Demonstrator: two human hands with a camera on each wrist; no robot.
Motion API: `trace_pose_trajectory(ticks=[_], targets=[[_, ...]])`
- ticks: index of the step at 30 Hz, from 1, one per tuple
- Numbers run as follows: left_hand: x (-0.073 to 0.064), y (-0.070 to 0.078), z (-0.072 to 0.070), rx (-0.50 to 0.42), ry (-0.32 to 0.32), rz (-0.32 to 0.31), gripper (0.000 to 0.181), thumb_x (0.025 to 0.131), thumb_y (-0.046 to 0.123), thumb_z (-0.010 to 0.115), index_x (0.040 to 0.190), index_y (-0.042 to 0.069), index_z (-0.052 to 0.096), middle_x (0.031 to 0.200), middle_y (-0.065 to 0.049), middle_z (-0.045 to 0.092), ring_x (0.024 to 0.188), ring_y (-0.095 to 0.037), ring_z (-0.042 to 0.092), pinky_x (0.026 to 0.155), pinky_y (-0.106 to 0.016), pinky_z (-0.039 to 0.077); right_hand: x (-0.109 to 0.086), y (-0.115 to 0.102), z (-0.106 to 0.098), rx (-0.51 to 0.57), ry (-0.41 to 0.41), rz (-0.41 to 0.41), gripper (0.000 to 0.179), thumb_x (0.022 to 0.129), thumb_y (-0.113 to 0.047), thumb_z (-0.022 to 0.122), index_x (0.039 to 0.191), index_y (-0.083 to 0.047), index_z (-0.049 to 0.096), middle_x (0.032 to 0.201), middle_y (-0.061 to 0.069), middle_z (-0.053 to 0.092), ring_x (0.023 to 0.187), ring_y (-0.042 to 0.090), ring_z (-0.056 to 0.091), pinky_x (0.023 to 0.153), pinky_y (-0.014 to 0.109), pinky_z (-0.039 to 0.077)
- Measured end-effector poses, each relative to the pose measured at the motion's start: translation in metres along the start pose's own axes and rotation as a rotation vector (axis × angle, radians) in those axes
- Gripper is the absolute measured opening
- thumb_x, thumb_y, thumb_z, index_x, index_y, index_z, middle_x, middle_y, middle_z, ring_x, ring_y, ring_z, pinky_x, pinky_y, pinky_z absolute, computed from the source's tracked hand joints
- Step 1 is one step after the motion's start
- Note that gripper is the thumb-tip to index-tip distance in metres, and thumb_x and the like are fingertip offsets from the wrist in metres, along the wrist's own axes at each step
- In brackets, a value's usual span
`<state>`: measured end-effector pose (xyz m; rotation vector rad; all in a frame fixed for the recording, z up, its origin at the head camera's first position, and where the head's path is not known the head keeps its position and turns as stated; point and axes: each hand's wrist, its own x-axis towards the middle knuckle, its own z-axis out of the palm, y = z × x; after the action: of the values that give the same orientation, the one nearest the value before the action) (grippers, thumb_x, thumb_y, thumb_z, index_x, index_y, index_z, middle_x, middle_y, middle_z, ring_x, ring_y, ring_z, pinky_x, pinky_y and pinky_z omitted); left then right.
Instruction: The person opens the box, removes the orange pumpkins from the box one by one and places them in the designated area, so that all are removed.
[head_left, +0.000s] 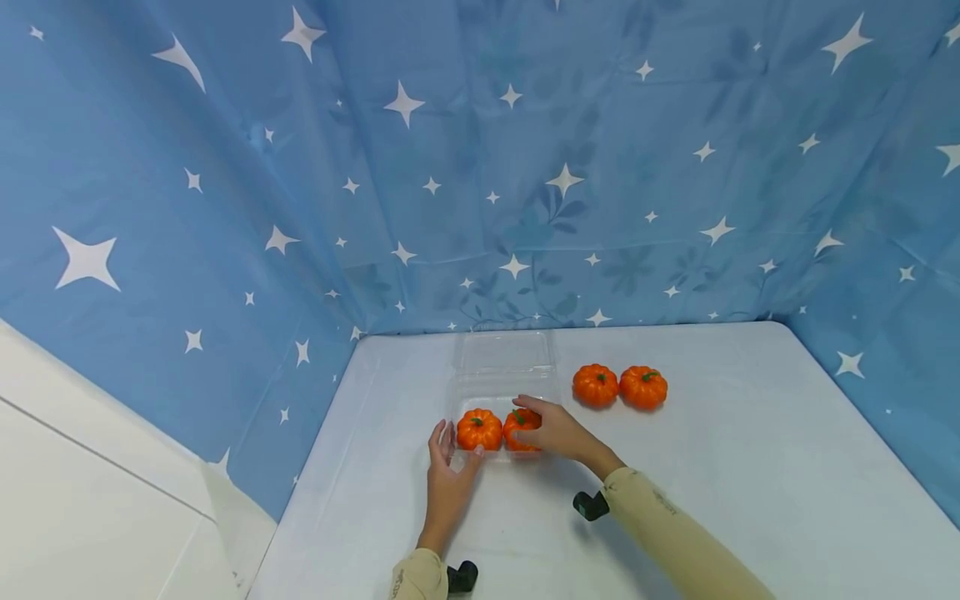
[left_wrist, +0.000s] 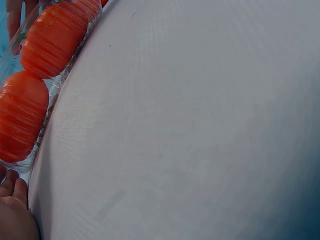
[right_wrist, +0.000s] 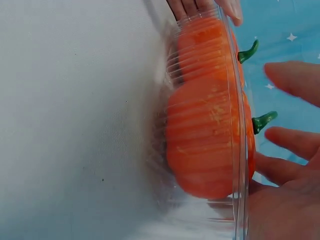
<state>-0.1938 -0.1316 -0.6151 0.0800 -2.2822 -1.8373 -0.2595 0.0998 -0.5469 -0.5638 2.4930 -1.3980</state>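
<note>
Two orange pumpkins with green stems sit side by side in a clear plastic container [right_wrist: 242,200], the left pumpkin [head_left: 478,430] and the right pumpkin [head_left: 516,428]. My left hand [head_left: 447,492] grips the container's front left corner, thumb at the front rim and fingers along the left side. Over the right pumpkin is my right hand [head_left: 561,431], its fingers spread loosely around the top. In the right wrist view, its upper fingers [right_wrist: 295,142] stand apart from the stem, while lower ones reach behind the container's rim, partly hidden.
The container's hinged lid [head_left: 506,352] lies folded back toward the curtain. Right of it, two more orange pumpkins, one [head_left: 596,386] beside the other [head_left: 643,387], rest on the white table [head_left: 750,467]. A blue star-patterned curtain [head_left: 480,208] borders the back and sides.
</note>
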Motion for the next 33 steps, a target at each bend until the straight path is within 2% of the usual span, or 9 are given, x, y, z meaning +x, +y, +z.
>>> trace_pose_trajectory(ticks=[8,13,16,25,33], targets=[[0.001,-0.001,0.003,0.006,-0.001,0.013,0.092,0.098,0.038,0.080,0.166,0.010,0.026,0.170,-0.017,0.037,0.154,-0.036,0.039,0.125,-0.056,0.030,0.001,-0.003,0.003,-0.109,0.003,-0.007,0.057,0.092,-0.006,0.080,0.145,0.007,0.061,0.148,0.022,0.061,0.141,0.043,0.053,0.117,0.059,0.043],[-0.001,-0.001,0.003,0.012,0.010,0.009,0.091,0.098,0.035,0.080,0.166,0.009,0.027,0.169,-0.019,0.037,0.153,-0.037,0.039,0.124,-0.057,0.031,0.001,-0.005,0.004,-0.144,0.018,-0.003,0.055,0.093,-0.007,0.081,0.143,0.005,0.063,0.145,0.019,0.064,0.138,0.042,0.056,0.115,0.059,0.045],[-0.002,-0.001,0.002,0.012,0.021,0.008,0.090,0.097,0.033,0.081,0.166,0.008,0.027,0.169,-0.018,0.038,0.154,-0.036,0.039,0.124,-0.058,0.030,0.000,-0.008,0.003,-0.137,0.041,0.004,0.055,0.093,-0.010,0.082,0.144,0.004,0.064,0.146,0.019,0.063,0.139,0.042,0.055,0.115,0.059,0.045],[-0.001,0.002,0.001,0.020,0.013,0.023,0.090,0.099,0.036,0.079,0.165,0.006,0.026,0.169,-0.019,0.037,0.154,-0.037,0.038,0.124,-0.059,0.029,-0.003,-0.013,-0.010,-0.086,0.192,-0.008,0.057,0.093,-0.017,0.083,0.145,-0.002,0.065,0.146,0.017,0.064,0.137,0.040,0.057,0.115,0.059,0.046],[-0.001,0.001,0.000,0.020,0.019,0.023,0.089,0.099,0.037,0.078,0.166,0.008,0.027,0.169,-0.017,0.038,0.154,-0.036,0.039,0.125,-0.058,0.029,-0.012,-0.013,-0.023,-0.053,0.245,0.020,0.060,0.096,-0.023,0.081,0.150,-0.006,0.061,0.151,0.019,0.060,0.137,0.042,0.056,0.111,0.060,0.050]])
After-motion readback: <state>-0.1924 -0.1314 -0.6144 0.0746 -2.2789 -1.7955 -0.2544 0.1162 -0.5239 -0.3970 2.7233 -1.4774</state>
